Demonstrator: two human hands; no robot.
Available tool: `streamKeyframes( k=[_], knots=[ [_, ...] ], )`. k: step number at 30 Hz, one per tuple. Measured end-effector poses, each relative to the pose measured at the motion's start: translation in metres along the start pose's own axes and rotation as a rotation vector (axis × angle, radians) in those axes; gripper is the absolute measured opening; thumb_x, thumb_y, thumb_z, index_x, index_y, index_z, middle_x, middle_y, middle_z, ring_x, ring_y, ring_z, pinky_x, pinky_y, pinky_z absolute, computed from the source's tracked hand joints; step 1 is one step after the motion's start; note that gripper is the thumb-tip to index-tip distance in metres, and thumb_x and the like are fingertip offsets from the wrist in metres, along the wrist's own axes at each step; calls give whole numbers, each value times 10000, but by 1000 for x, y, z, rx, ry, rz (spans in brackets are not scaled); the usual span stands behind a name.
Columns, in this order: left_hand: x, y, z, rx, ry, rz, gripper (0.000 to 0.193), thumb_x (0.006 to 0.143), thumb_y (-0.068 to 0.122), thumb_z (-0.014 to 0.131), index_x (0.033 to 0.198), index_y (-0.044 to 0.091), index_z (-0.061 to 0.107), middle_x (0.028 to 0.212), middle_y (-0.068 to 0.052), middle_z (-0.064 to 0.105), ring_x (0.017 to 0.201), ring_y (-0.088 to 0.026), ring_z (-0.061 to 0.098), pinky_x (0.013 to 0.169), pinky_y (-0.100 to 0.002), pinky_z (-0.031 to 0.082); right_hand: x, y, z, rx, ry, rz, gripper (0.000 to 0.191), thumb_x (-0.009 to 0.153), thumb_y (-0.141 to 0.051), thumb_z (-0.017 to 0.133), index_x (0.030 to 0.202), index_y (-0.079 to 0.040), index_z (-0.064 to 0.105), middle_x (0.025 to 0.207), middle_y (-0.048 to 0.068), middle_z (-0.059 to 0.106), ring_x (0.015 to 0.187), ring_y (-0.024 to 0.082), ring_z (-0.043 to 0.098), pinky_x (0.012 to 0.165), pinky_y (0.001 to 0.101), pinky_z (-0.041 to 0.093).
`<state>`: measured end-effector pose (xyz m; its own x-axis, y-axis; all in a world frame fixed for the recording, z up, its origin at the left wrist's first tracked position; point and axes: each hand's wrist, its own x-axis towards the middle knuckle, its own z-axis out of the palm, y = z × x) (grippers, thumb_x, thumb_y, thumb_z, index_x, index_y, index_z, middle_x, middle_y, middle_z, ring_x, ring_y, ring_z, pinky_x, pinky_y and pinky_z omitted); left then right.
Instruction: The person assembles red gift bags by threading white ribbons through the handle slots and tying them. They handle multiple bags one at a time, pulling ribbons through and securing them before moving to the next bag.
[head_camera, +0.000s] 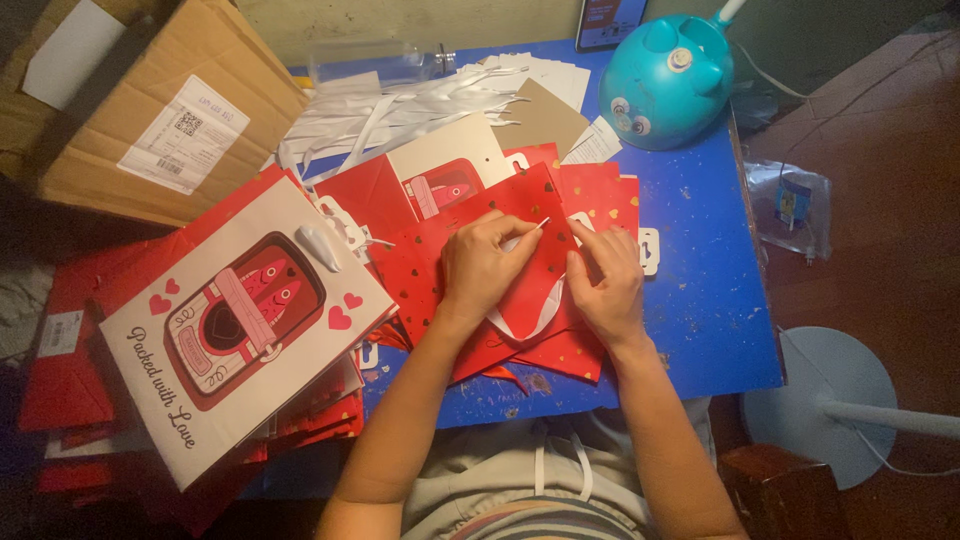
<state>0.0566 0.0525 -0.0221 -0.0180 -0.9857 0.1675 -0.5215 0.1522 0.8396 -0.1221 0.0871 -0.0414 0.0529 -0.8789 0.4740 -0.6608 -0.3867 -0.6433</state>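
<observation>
With the left hand (487, 262) pinching the tip of a white ribbon (528, 236) and the right hand (607, 280) pressing fingertips on the flat red heart-print gift bag (470, 250) on the blue table (700, 300), the tip may slip free or the paper tear.

Single head-worn view, looking steeply down from close above the blue table (700, 300). The person's lap sits at six o'clock, cardboard box (130, 100) at ten o'clock; far edges apparently dim.
</observation>
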Motion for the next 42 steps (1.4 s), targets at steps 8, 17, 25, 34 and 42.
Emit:
streamKeyframes(
  k=[8,17,25,34,42],
  knots=[
    [-5,-10,3,-5,-51,-8,170,848,308,751,848,143,792,779,-36,707,707,-225,702,624,-370,520,-3,-9,-5,103,-85,34,395,866,-6,684,1257,-55,712,938,109,627,917,281,602,951,392,491],
    [1,-32,-2,-91,-187,-48,225,897,362,719,926,145,768,895,-24,786,838,-191,763,733,-344,562,30,-1,-23,151,-343,-63,329,864,-32,641,1176,-56,741,1279,132,695,1138,234,663,983,384,474],
    [1,-27,-2,-26,-166,-92,268,894,412,715,925,151,767,845,-36,780,763,-222,753,678,-365,549,34,16,12,480,-360,297,278,958,-18,621,1212,-19,734,978,70,660,852,124,608,773,276,489],
    [3,-30,-2,-105,-266,-153,269,895,401,708,962,156,799,789,-18,787,701,-139,751,645,-310,552,29,13,18,307,-100,255,124,1044,-74,563,1084,-16,665,936,54,707,876,148,684,797,289,529],
    [9,-40,-5,-243,-352,-188,312,924,377,696,956,76,774,785,-36,789,698,-99,722,642,-271,539,30,16,14,504,-111,262,209,1061,-62,545,1245,-2,621,1103,100,706,991,190,677,870,305,534]
  ],
)
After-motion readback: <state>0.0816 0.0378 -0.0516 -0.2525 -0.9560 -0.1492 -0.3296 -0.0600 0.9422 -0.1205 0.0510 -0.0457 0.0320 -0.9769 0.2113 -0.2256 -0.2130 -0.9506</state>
